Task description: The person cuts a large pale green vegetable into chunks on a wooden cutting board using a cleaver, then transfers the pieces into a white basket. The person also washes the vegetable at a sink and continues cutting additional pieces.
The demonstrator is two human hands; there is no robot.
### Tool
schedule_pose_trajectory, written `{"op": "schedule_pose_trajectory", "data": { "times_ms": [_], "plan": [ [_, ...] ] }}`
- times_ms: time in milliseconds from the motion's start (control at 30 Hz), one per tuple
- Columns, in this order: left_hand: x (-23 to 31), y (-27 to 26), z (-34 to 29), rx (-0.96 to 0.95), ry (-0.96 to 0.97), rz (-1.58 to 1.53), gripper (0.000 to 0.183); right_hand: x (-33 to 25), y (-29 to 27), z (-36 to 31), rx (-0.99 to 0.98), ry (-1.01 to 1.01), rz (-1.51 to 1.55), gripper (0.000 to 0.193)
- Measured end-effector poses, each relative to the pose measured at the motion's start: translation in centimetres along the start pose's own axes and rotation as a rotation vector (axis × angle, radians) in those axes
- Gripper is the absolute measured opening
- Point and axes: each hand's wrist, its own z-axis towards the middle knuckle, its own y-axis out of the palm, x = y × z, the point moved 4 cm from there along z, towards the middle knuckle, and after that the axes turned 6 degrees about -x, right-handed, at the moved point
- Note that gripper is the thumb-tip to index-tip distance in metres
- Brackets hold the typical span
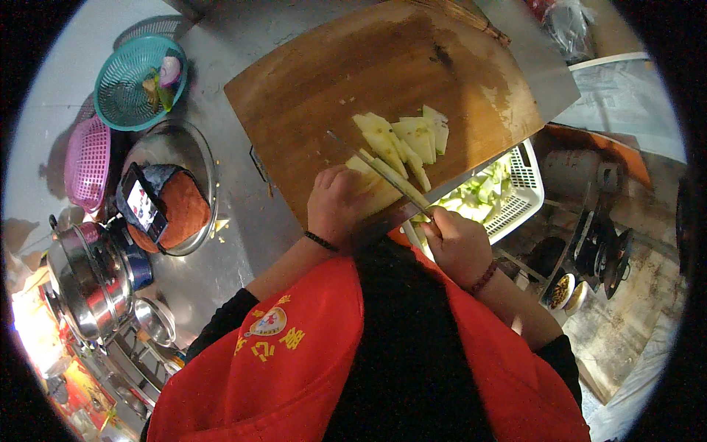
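Observation:
On the wooden cutting board (324,88), my left hand (337,199) is closed over a pale yellow-green vegetable piece (381,197), its fingers curled beside the blade. The vegetable looks like a peeled gourd; its exact kind I cannot make out. My right hand (458,244) grips a knife (394,183) by its handle, and the blade slants up and left across the vegetable. Just beyond the blade lie several thin, flat slices (417,138). Under the board's near right edge, a white slotted basket (526,180) holds many cut pale-green pieces (482,193).
At left stand a teal basket (125,55) with an onion, a pink basket (88,158), and a metal tray (210,173) with a brown cloth (180,214) and a phone (144,205). A steel pot (85,276) is nearer. Small bowls (563,291) sit low at right.

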Motion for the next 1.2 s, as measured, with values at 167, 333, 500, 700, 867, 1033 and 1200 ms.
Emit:
{"op": "schedule_pose_trajectory", "data": {
  "times_ms": [167, 333, 500, 700, 867, 1033, 1200],
  "plan": [
    [-0.2, 0.0, 0.1, -0.037, -0.033, 0.002, 0.037, 0.6, 0.3, 0.4, -0.031, 0.051, 0.052, 0.018],
    [-0.1, 0.0, -0.1, -0.041, -0.030, -0.011, 0.038, 0.8, 0.2, 0.2, -0.046, 0.073, 0.075, 0.019],
    [-0.3, 0.1, 0.0, -0.040, -0.055, -0.015, 0.038, 1.1, 0.6, 0.7, -0.088, 0.079, 0.088, 0.019],
    [-0.1, 0.2, 0.1, -0.037, -0.015, 0.028, 0.040, 2.3, 3.7, 4.6, -0.140, 0.135, 0.103, 0.024],
    [0.4, 0.0, 0.0, 0.010, -0.031, 0.045, 0.036, 3.2, 5.7, 6.9, -0.197, 0.105, 0.070, 0.026],
    [-0.1, -0.4, 0.8, 0.065, -0.132, 0.000, 0.029, 3.9, 3.5, 7.2, -0.070, 0.095, 0.238, 0.026],
    [-0.4, -0.3, 1.0, 0.113, -0.117, -0.020, 0.024, 2.0, -0.2, 4.3, 0.005, -0.012, 0.253, 0.024]
  ]
}}
